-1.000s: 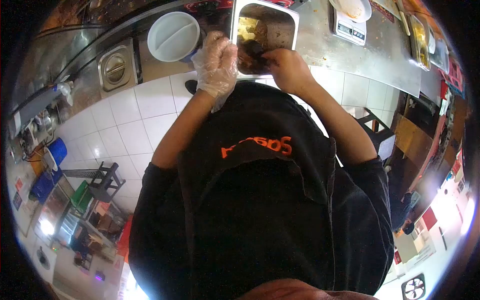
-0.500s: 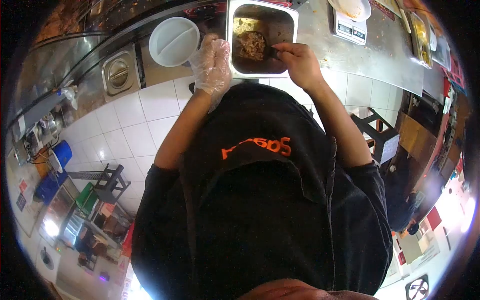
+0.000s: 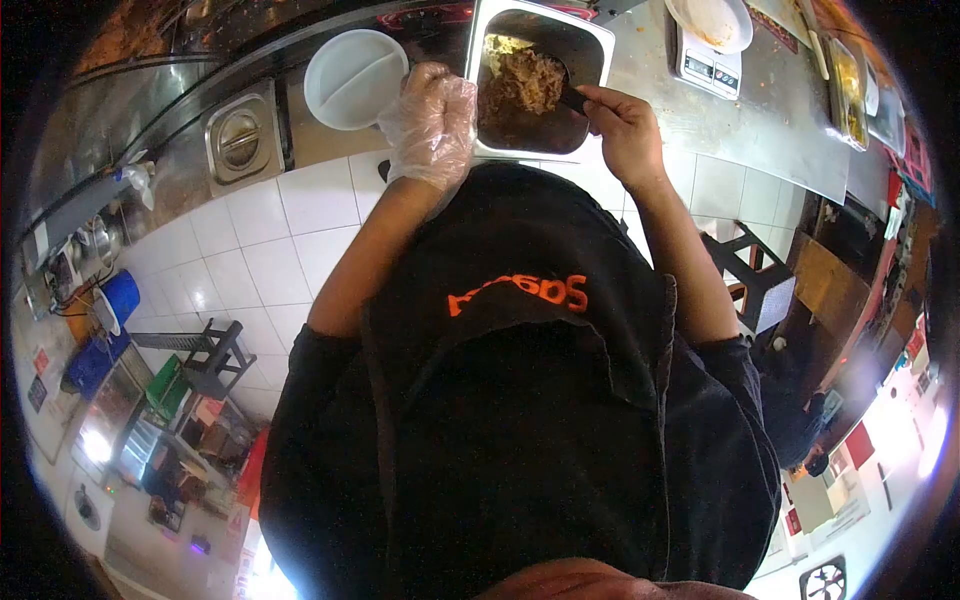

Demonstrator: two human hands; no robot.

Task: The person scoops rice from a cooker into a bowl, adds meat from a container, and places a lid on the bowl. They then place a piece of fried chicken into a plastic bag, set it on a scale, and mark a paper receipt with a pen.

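Observation:
A deep metal food pan point(image 3: 600, 40) stands at the counter's near edge, tilted a little. Brown shredded food point(image 3: 530, 80), perhaps meat, lies heaped inside, with some yellowish residue at the back left. My right hand point(image 3: 630, 130), bare, is closed on the dark handle of a serving spoon point(image 3: 573, 98); the spoon's head is under the food. In a clear plastic glove, my left hand point(image 3: 432, 125) is closed at the pan's left rim, its fingertips partly hidden. Just left of that hand sits a white divided bowl point(image 3: 355, 80), which the glove overlaps.
A digital scale point(image 3: 708, 70) with a stained white plate point(image 3: 715, 25) on it stands at the right. Left of the bowl is a lidded steel container point(image 3: 240, 140). Black stools point(image 3: 755, 275) stand on the tiled floor. At the far right is another person point(image 3: 800, 430).
The pan has shifted right and turned slightly. The spoon has moved up and right through the food, which now looks heaped around it. My left hand stays by the pan's left rim.

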